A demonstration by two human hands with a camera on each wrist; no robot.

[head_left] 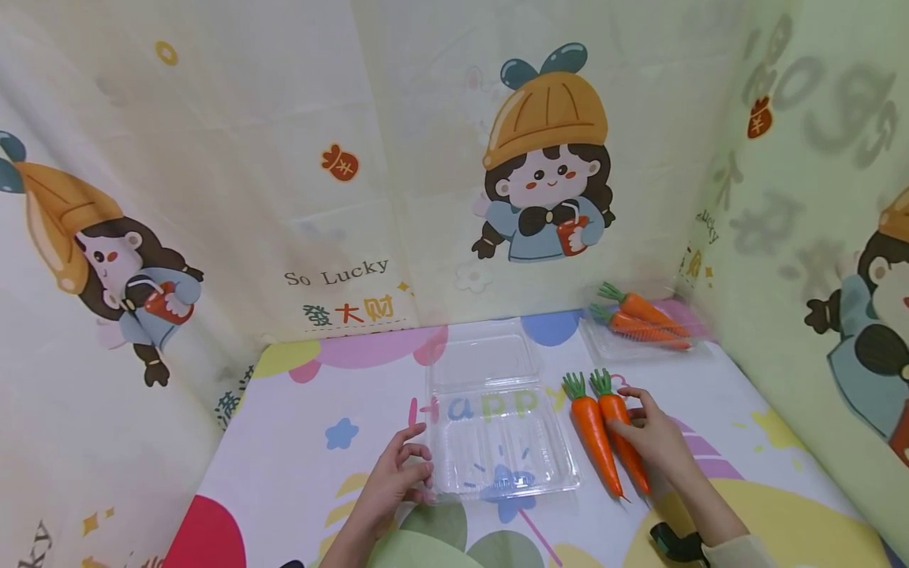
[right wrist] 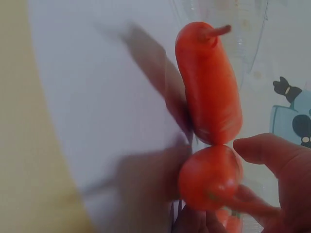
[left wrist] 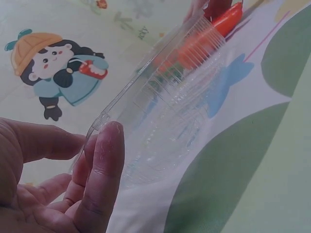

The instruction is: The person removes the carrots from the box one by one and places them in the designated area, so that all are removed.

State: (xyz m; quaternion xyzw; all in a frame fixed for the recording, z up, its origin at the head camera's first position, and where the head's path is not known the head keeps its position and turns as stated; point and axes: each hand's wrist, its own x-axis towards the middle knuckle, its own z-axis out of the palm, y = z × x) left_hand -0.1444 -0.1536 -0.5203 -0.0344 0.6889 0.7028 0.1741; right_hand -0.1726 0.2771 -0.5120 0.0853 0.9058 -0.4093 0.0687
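An opened clear plastic clamshell box (head_left: 500,454) lies on the table, its lid (head_left: 483,359) folded back toward the wall. At the box's left side, my left hand (head_left: 394,481) pinches the rim between thumb and fingers; the left wrist view shows the thin edge (left wrist: 114,99) running out from them. To the right of the box lie two orange carrots side by side with green tops toward the wall. My right hand (head_left: 660,442) grips the right carrot (head_left: 634,465), thumb on one side and fingers on the other. The left carrot (head_left: 595,442) lies against it, untouched by the left hand.
Another clear box (head_left: 604,347) with carrots (head_left: 656,319) inside stands at the back right corner. Printed cloth walls (head_left: 412,181) rise behind and on both sides of the patterned table (head_left: 284,442). A black strap piece (head_left: 675,543) shows by the right wrist.
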